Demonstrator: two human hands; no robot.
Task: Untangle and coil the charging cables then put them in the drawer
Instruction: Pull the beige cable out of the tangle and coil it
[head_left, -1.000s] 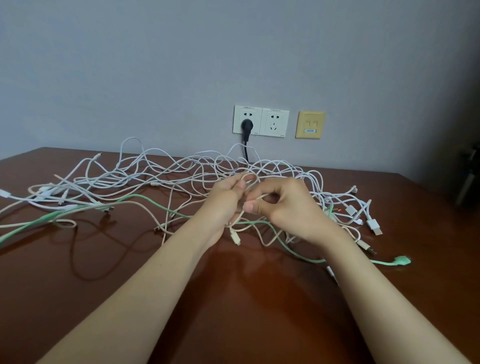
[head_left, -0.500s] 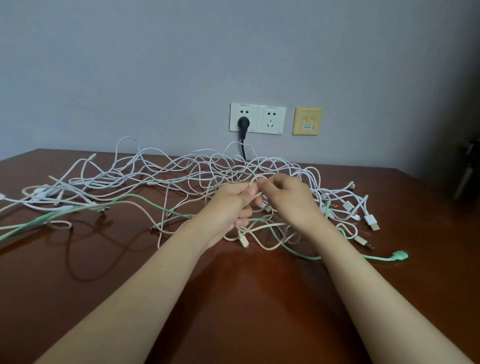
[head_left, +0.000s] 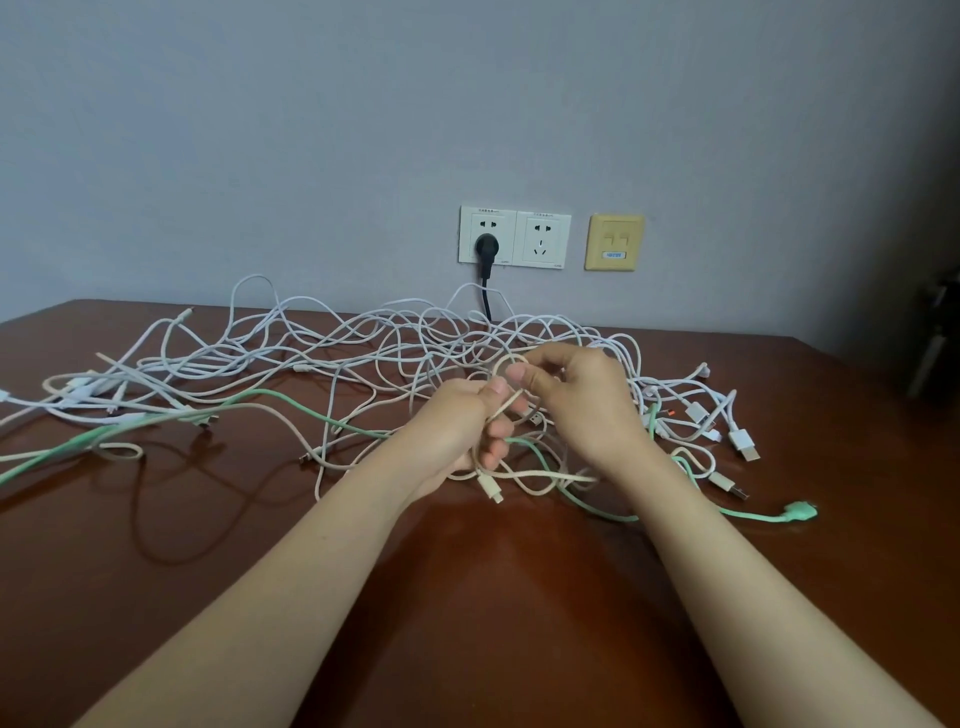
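A wide tangle of white charging cables (head_left: 291, 353) sprawls across the brown table (head_left: 467, 597) below the wall sockets. A mint green cable (head_left: 156, 423) runs through it from the left edge to a green plug (head_left: 800, 512) at the right. My left hand (head_left: 462, 431) grips a beige cable (head_left: 540, 475) whose connector hangs below the fist. My right hand (head_left: 576, 389) pinches a small loop of that same beige cable just above the left thumb. No drawer is in view.
Several white USB plugs (head_left: 743, 441) lie at the right of the pile. A black plug (head_left: 485, 249) sits in the left wall socket, its cord dropping behind the table. A dark object (head_left: 935, 338) stands at the far right edge.
My right hand has risen and now pinches a small loop of the beige cable above my left thumb. The left hand keeps its grip on that cable.
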